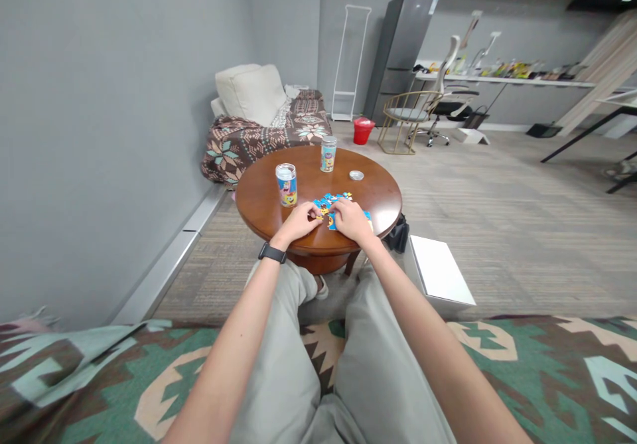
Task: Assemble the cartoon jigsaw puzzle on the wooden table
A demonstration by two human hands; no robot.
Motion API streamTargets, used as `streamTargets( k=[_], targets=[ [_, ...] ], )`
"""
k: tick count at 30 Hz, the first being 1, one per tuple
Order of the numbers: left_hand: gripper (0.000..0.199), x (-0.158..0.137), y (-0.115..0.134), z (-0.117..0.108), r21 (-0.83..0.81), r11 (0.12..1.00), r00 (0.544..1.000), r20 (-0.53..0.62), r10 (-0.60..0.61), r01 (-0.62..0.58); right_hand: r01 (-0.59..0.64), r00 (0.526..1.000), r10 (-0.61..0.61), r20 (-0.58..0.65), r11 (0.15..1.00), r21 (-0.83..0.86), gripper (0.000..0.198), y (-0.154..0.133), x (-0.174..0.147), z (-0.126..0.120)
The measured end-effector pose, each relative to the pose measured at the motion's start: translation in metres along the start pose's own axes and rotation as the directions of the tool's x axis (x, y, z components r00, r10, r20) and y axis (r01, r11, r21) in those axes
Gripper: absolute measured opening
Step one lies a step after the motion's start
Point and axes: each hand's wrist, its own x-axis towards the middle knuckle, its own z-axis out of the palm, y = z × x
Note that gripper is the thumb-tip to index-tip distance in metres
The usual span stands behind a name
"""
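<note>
Small jigsaw puzzle pieces (328,200), mostly blue with some yellow, lie loose in a pile near the front of the round wooden table (259,172). My left hand (300,221), with a black band on its wrist, is at the pile's left side, its fingers pinched at a small yellowish puzzle piece (319,218). On the other side, my right hand (351,221) rests with curled fingers over a joined puzzle section (332,223), hiding much of it. Whatever is between the right fingertips is too small to make out.
An uncapped cartoon-printed can (287,186) stands left of the pieces. Farther back is a lidded can (328,154), with a loose silver lid (356,175) to its right. A white box (440,268) sits on the floor at right; a covered sofa (269,125) is behind the table.
</note>
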Motion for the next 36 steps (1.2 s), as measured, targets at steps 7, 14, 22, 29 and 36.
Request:
streamTargets(
  k=[7, 14, 22, 29, 36],
  targets=[
    [0.009, -0.001, 0.0, 0.0, 0.112, 0.994, 1.0, -0.014, 0.018, -0.016, -0.062, 0.996, 0.059, -0.062, 0.997, -0.049, 0.023, 0.001, -0.004, 0.003],
    [0.025, -0.002, 0.002, 0.002, 0.223, 0.969, 0.989, 0.127, 0.081, -0.108, 0.05, 0.999, -0.05, -0.007, 0.999, -0.003, 0.019, 0.004, -0.004, 0.005],
    [0.018, 0.0, -0.002, 0.005, 0.225, 0.968, 0.987, 0.14, 0.081, -0.112, 0.121, 0.992, -0.124, 0.005, 0.978, 0.172, 0.028, 0.007, -0.003, 0.004],
    [0.01, -0.002, 0.005, -0.002, 0.114, 0.987, 0.986, 0.133, 0.102, -0.117, 0.13, 0.991, -0.135, 0.011, 0.972, 0.198, 0.026, 0.006, -0.002, 0.005],
    [0.007, -0.003, 0.01, -0.004, -0.14, 0.989, 0.991, 0.122, 0.056, -0.039, 0.168, 0.986, -0.168, -0.014, 0.97, 0.177, 0.025, 0.006, -0.004, 0.005]
  ],
)
